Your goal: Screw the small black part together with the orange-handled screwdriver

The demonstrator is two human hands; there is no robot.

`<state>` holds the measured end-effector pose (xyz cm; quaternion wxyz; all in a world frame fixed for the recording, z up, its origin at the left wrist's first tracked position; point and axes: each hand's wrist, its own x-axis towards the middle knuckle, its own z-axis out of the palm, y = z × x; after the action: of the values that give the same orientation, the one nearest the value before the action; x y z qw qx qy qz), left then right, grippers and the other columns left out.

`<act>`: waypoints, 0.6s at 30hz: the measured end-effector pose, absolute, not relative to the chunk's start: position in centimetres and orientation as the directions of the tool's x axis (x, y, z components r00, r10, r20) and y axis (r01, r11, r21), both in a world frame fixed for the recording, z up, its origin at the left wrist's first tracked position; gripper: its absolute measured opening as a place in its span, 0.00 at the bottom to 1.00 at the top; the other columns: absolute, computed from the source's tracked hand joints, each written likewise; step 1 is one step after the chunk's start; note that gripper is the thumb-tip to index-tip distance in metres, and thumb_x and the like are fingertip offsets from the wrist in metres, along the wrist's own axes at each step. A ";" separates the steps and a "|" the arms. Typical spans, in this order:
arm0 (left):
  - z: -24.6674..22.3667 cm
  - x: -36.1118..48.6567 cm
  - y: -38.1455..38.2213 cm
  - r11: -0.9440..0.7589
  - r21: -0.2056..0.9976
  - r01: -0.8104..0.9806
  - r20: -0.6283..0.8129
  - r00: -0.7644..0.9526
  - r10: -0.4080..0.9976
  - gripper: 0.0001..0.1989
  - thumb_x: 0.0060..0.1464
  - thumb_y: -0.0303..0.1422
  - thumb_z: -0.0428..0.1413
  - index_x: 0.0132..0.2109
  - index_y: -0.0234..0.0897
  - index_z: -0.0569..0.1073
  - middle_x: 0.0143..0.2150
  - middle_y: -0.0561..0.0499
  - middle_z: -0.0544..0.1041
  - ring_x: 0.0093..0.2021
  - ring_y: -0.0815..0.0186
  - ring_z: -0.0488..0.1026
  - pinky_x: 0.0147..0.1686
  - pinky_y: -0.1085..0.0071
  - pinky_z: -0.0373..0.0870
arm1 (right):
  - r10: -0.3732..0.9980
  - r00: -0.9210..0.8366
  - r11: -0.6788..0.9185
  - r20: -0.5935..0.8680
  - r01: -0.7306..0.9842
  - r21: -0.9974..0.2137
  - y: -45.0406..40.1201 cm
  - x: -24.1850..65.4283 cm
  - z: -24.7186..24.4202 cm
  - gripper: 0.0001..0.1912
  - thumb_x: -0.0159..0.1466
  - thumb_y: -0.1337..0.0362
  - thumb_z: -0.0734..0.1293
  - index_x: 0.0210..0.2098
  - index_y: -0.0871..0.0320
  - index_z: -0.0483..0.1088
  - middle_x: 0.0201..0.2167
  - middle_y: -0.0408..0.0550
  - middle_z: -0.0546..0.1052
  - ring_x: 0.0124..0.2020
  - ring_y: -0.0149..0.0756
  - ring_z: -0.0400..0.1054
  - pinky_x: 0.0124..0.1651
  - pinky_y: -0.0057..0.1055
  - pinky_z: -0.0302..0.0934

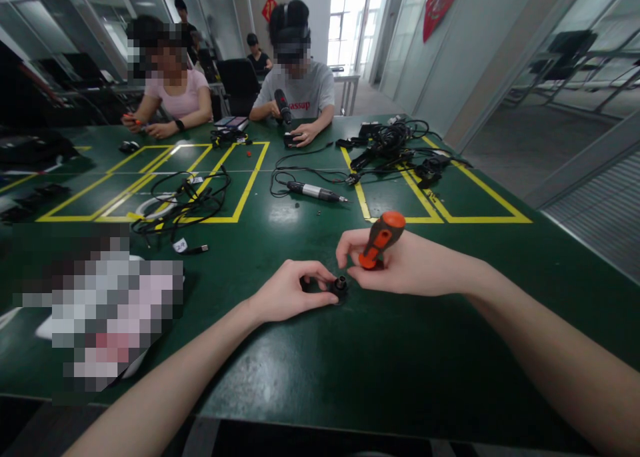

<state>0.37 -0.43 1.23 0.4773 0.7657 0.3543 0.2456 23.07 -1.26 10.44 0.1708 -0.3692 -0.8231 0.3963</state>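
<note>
My left hand (295, 290) rests on the green table, its thumb and fingers around a small black round part (341, 285) with a metal-looking collar on top. Just to the right, my right hand (395, 260) holds an orange and grey screwdriver (383, 239) by its handle, against the palm and fingers. The handle's orange end points up; its shaft cannot be made out. The right thumb and index fingertips are slightly apart, close to the black part but not touching it.
Beyond my hands lies a grey and black electric screwdriver (317, 192) with its cord. Black cables are heaped at the back right (390, 144) and coiled at the left (187, 200). Across the green table (280, 377), two people work, one with a black drill (283, 106).
</note>
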 end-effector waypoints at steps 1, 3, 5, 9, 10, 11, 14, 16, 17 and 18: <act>1.2 0.4 -0.4 -0.294 0.906 0.304 0.040 0.629 0.776 0.10 0.53 0.34 0.69 0.41 0.34 0.82 0.35 0.51 0.83 0.35 0.66 0.76 0.39 0.71 0.69 | 0.743 -0.669 0.412 -0.016 0.476 -0.777 -1.3 23.1 10.4 0.06 0.57 0.69 0.67 0.36 0.57 0.70 0.25 0.37 0.67 0.25 0.29 0.60 0.31 0.27 0.56; 1.1 0.4 -0.4 -0.297 0.909 0.291 0.051 0.632 0.774 0.10 0.53 0.34 0.69 0.41 0.34 0.82 0.35 0.51 0.82 0.34 0.66 0.76 0.38 0.72 0.69 | 0.739 -0.673 0.428 -0.013 0.485 -0.763 -1.3 23.1 10.4 0.08 0.56 0.71 0.66 0.36 0.57 0.70 0.25 0.37 0.67 0.25 0.29 0.60 0.31 0.27 0.56; 1.0 0.4 -0.4 -0.298 0.913 0.280 0.057 0.635 0.770 0.10 0.53 0.34 0.69 0.41 0.34 0.82 0.34 0.51 0.82 0.34 0.66 0.76 0.38 0.72 0.69 | 0.730 -0.684 0.454 0.004 0.479 -0.751 -1.3 23.1 10.5 0.06 0.56 0.71 0.66 0.34 0.57 0.70 0.25 0.37 0.68 0.26 0.29 0.61 0.32 0.27 0.57; 0.9 0.4 -0.4 -0.299 0.914 0.276 0.060 0.634 0.771 0.10 0.53 0.34 0.68 0.41 0.34 0.82 0.34 0.51 0.82 0.34 0.67 0.76 0.38 0.71 0.68 | 0.712 -0.701 0.481 0.039 0.447 -0.754 -1.3 22.8 10.6 0.02 0.59 0.70 0.65 0.32 0.58 0.70 0.27 0.40 0.71 0.26 0.29 0.62 0.32 0.27 0.58; 0.9 0.4 -0.4 -0.297 0.914 0.277 0.058 0.633 0.772 0.10 0.53 0.34 0.68 0.41 0.34 0.82 0.34 0.51 0.82 0.34 0.66 0.76 0.38 0.71 0.69 | 0.712 -0.701 0.481 0.042 0.444 -0.756 -1.3 22.8 10.6 0.02 0.60 0.69 0.65 0.32 0.58 0.70 0.27 0.40 0.71 0.27 0.29 0.63 0.32 0.27 0.58; 0.9 0.4 -0.4 -0.296 0.914 0.277 0.058 0.633 0.772 0.10 0.53 0.33 0.68 0.41 0.34 0.82 0.34 0.51 0.82 0.34 0.66 0.76 0.38 0.71 0.69 | 0.713 -0.700 0.479 0.042 0.442 -0.759 -1.3 22.8 10.6 0.02 0.60 0.69 0.65 0.33 0.58 0.70 0.27 0.40 0.71 0.27 0.29 0.63 0.32 0.27 0.58; 1.0 0.4 -0.3 -0.292 0.916 0.275 0.057 0.633 0.772 0.10 0.53 0.34 0.68 0.41 0.34 0.82 0.34 0.51 0.82 0.35 0.66 0.76 0.39 0.71 0.69 | 0.719 -0.695 0.459 0.031 0.440 -0.772 -1.3 22.9 10.6 0.03 0.61 0.69 0.65 0.35 0.58 0.70 0.27 0.39 0.69 0.26 0.29 0.62 0.31 0.26 0.58; 1.0 0.4 -0.4 -0.293 0.915 0.276 0.057 0.632 0.772 0.10 0.53 0.34 0.69 0.41 0.34 0.82 0.34 0.51 0.82 0.34 0.66 0.76 0.39 0.71 0.69 | 0.729 -0.685 0.447 0.020 0.453 -0.772 -1.3 23.1 10.5 0.05 0.60 0.69 0.65 0.37 0.58 0.70 0.26 0.38 0.67 0.25 0.29 0.61 0.30 0.25 0.57; 1.0 0.4 -0.4 -0.294 0.915 0.277 0.056 0.632 0.773 0.10 0.53 0.34 0.69 0.41 0.34 0.82 0.34 0.51 0.82 0.34 0.66 0.76 0.39 0.71 0.69 | 0.733 -0.680 0.444 0.016 0.460 -0.769 -1.3 23.1 10.4 0.07 0.59 0.70 0.66 0.38 0.58 0.69 0.25 0.37 0.67 0.25 0.28 0.60 0.29 0.25 0.56; 1.0 0.4 -0.4 -0.293 0.915 0.278 0.055 0.632 0.773 0.10 0.53 0.34 0.69 0.41 0.33 0.82 0.34 0.51 0.82 0.34 0.66 0.76 0.38 0.71 0.69 | 0.734 -0.679 0.445 0.013 0.466 -0.765 -1.4 23.2 10.4 0.08 0.58 0.70 0.66 0.39 0.58 0.69 0.25 0.36 0.66 0.25 0.28 0.60 0.29 0.25 0.56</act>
<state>0.39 -0.38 1.00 0.4845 0.7623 0.3449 0.2554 23.15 -1.35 10.43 0.1743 -0.3605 -0.8320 0.3840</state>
